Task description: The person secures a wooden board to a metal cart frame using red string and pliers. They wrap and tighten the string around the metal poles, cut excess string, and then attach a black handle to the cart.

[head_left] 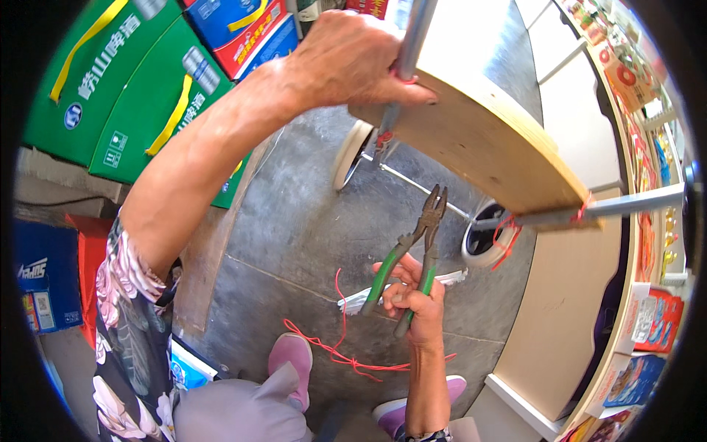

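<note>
My right hand (pixel 418 298) is closed around the green handles of a pair of pliers (pixel 430 221). Their worn metal jaws point up and away, slightly parted, below the wooden board (pixel 479 140). At the top, my left hand (pixel 346 59) grips the board's left end beside a grey metal tube (pixel 417 37), thumb over the edge; its other fingers are partly hidden. Red cord is tied around the tube and, at the board's right end, around a second metal tube (pixel 626 206). Two white-rimmed wheels (pixel 352 155) joined by a thin axle (pixel 420 186) sit under the board.
Loose red cord (pixel 324 345) and a crumpled white strip (pixel 357 300) lie on the grey floor near my pink shoes (pixel 291 361). Green cartons (pixel 140 96) with yellow straps are stacked at left, above a blue box (pixel 55 272). Shelves of packaged goods (pixel 658 320) line the right.
</note>
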Demonstrator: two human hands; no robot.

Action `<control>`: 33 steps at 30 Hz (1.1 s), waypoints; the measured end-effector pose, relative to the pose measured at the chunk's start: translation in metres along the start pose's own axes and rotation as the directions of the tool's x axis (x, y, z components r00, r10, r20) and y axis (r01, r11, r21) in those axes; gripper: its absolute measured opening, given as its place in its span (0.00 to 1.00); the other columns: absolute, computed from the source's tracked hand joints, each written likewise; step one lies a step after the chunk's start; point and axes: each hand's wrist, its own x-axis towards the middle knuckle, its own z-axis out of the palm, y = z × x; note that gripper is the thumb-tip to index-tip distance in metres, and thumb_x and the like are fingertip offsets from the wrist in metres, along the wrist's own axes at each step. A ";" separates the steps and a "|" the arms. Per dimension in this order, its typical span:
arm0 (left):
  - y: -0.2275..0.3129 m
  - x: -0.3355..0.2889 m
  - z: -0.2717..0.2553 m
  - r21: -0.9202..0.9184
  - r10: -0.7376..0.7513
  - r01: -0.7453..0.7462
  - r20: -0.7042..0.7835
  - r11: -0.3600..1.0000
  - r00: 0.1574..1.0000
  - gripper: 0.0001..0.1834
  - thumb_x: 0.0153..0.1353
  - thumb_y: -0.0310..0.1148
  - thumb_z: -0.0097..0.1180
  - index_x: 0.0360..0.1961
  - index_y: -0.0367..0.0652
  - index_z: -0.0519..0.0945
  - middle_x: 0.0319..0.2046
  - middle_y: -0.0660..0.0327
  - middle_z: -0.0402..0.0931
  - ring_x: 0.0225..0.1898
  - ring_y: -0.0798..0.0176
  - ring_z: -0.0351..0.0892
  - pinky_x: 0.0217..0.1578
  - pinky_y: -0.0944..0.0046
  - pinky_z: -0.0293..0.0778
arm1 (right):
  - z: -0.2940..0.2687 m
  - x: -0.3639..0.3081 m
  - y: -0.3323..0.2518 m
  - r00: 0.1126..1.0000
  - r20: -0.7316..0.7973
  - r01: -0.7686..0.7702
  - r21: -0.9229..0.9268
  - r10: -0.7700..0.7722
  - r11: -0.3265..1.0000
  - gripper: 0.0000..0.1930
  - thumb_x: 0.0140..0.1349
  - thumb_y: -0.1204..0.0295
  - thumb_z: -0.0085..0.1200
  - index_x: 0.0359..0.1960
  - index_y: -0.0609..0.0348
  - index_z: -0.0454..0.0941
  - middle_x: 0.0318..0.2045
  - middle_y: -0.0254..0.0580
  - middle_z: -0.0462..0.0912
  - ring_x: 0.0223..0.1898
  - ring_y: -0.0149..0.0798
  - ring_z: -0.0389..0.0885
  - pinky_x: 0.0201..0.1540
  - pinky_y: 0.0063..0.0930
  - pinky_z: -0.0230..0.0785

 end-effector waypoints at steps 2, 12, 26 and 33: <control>0.013 -0.004 -0.003 0.062 -0.003 0.008 -0.080 0.998 0.997 0.28 0.47 0.62 0.56 0.15 0.46 0.80 0.13 0.58 0.74 0.16 0.56 0.77 0.19 0.58 0.71 | -0.010 -0.003 -0.003 1.000 -0.016 0.023 0.011 -0.022 1.000 0.36 0.36 0.79 0.45 0.56 0.72 0.65 0.43 0.62 0.77 0.20 0.33 0.76 0.17 0.21 0.65; 0.073 -0.015 -0.053 -0.312 -0.281 0.419 0.402 0.853 0.872 0.33 0.51 0.45 0.64 0.51 0.33 0.71 0.22 0.61 0.77 0.28 0.67 0.77 0.33 0.68 0.73 | -0.030 -0.024 -0.003 0.927 0.375 -0.124 0.275 0.012 0.953 0.38 0.33 0.78 0.46 0.57 0.75 0.64 0.46 0.62 0.75 0.22 0.36 0.78 0.23 0.23 0.68; 0.049 0.003 -0.045 -0.632 0.014 0.497 0.627 0.595 0.779 0.39 0.52 0.41 0.55 0.64 0.42 0.57 0.49 0.53 0.70 0.48 0.63 0.71 0.47 0.66 0.70 | -0.005 -0.018 -0.022 0.869 0.466 -0.271 0.162 0.168 0.949 0.38 0.35 0.73 0.48 0.56 0.78 0.63 0.42 0.61 0.77 0.22 0.37 0.80 0.17 0.22 0.69; 0.043 -0.009 -0.028 -0.438 -0.208 0.409 0.438 0.801 0.875 0.37 0.50 0.46 0.55 0.61 0.41 0.65 0.49 0.52 0.72 0.47 0.60 0.73 0.47 0.67 0.70 | -0.006 -0.011 -0.020 0.831 0.529 -0.348 0.252 0.173 0.903 0.39 0.32 0.73 0.50 0.54 0.81 0.63 0.41 0.65 0.77 0.21 0.38 0.80 0.17 0.23 0.69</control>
